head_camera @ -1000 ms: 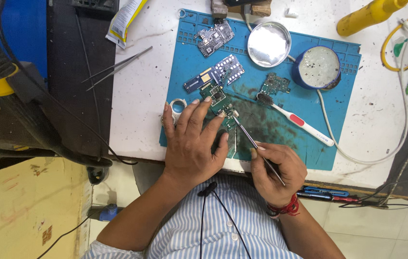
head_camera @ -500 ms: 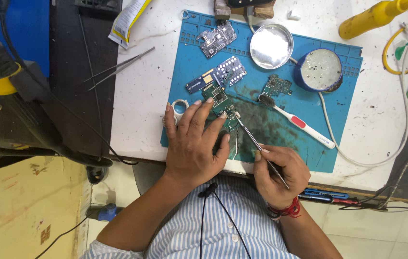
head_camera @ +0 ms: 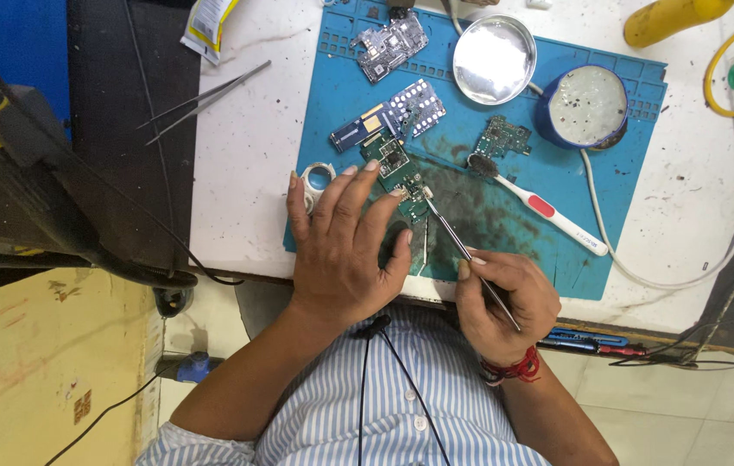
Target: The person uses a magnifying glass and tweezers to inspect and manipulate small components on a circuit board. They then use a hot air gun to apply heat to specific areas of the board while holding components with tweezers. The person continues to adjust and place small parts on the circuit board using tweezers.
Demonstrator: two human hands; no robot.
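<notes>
A white bench carries a blue mat strewn with circuit boards, with the person seated at its near edge. The step in hand looks like fine probing or picking at a small green board lying near the mat's near-left part. The left hand lies spread and flat, fingers pressing beside and on the board to steady it, gripping nothing. The right hand is closed in a pen-like pinch on thin tweezers, whose tip touches the board's right edge. The next move, I judge, calls for a steady tip and firm hold-down. A toothbrush lies just right, toward the mat's middle.
</notes>
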